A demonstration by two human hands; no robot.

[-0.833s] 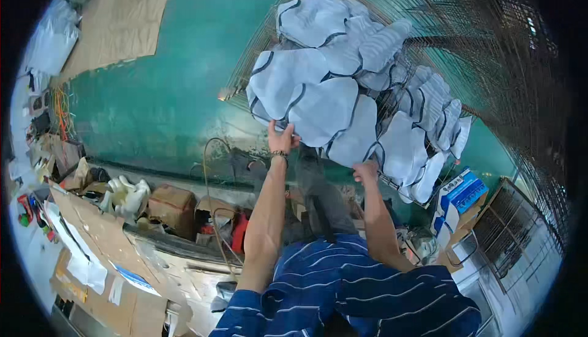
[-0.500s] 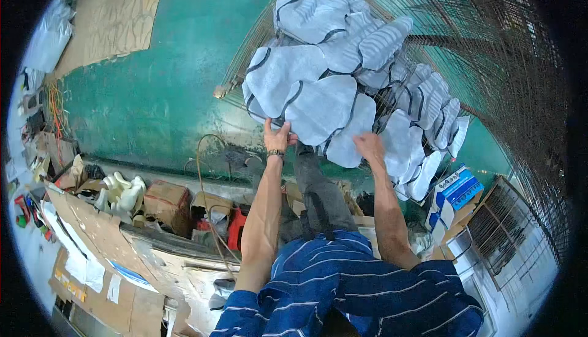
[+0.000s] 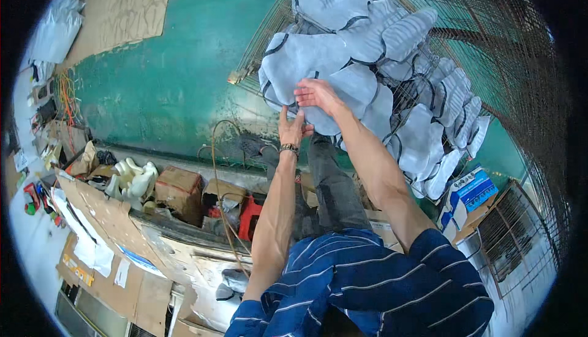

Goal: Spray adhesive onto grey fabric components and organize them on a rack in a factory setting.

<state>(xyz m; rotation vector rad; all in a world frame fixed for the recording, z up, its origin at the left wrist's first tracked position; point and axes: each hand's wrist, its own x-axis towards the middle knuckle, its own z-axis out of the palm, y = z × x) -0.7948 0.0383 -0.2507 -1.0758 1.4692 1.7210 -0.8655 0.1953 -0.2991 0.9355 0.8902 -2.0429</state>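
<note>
A heap of light grey, rounded cloth-like pieces (image 3: 306, 58) with dark edging lies in front of me, several of them ribbed. My left hand (image 3: 294, 130) is at the near lower edge of the heap, its thumb and forefinger stretched up and apart against the lowest pieces. Just above it, my right hand (image 3: 315, 95) reaches across to the left over a near grey piece (image 3: 354, 86). Its fingers are extended with nothing visible in them. Whether the left fingertips press on a piece's edge cannot be made out.
A wire rack (image 3: 248, 67) lies under the heap, with dark wire mesh (image 3: 520, 80) rising at right. A blue-and-white box (image 3: 471, 191) stands at lower right. On the left, a trough holds cardboard boxes (image 3: 179, 193) and cream-coloured forms (image 3: 135, 181). The floor (image 3: 159, 92) is green.
My right hand has moved left from the heap's lower right to above my left hand, and its fingers have straightened. The whole view has shifted slightly, so the heap appears further right.
</note>
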